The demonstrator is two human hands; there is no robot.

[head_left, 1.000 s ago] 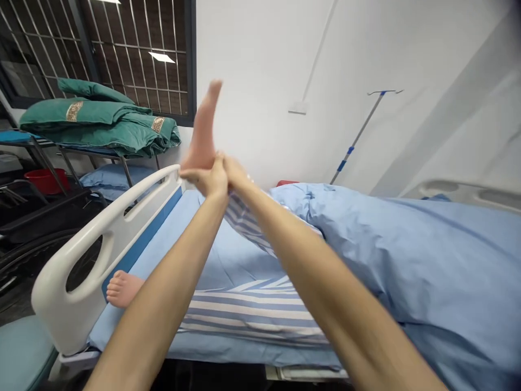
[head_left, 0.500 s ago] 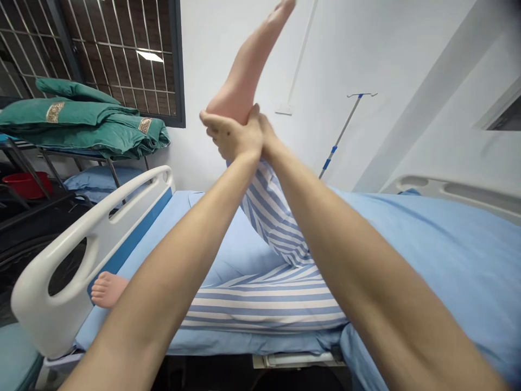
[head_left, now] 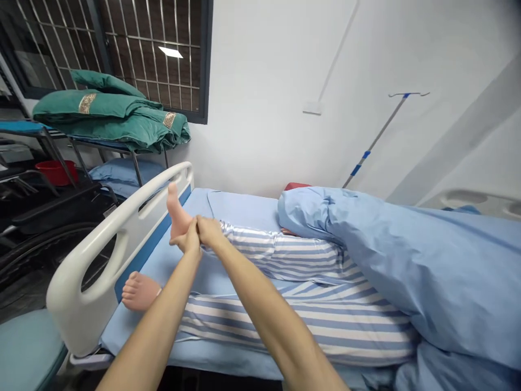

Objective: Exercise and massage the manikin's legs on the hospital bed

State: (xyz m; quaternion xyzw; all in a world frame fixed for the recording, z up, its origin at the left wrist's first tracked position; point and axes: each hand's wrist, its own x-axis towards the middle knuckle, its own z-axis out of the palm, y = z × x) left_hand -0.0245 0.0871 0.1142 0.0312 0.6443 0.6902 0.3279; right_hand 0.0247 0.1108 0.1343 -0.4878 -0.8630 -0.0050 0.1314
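At the foot end of a hospital bed, both our hands are closed around the ankle of a smooth, pale leg in blue-and-white striped pyjamas, which looks like a care manikin's. Its long axis runs leftward from under the blue quilt toward the white footboard, with the foot pointing up, toes uppermost, just short of that board. Our left hand is nearer the foot, wrapped around the heel end, and our right hand sits touching it on the shin side; neither hand is open, though we cannot tell exactly where the right hand's fingertips end. Our left forearm comes in from the lower left, our right forearm from lower centre, and both cross above the second leg, whose bare foot lies on the light blue sheet near the footboard. Past the board stand a wheelchair wheel, a red basin and a metal rack bearing folded green quilts above a blue pillow. Behind the bed rise a grilled window and an IV pole.
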